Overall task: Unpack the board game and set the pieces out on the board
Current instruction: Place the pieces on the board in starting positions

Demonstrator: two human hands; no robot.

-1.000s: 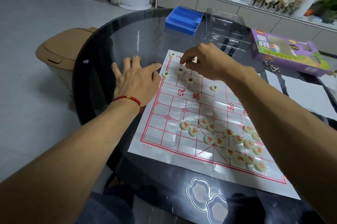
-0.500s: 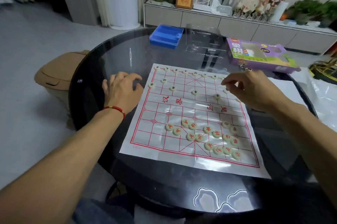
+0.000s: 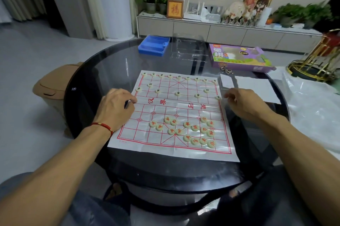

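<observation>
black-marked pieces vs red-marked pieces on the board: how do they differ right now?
The black-marked pieces stand spaced along the far grid lines; the red-marked pieces lie bunched in a loose heap on the near half. Black's characters are dark, red's are red. Both are pale round discs on the board.
</observation>
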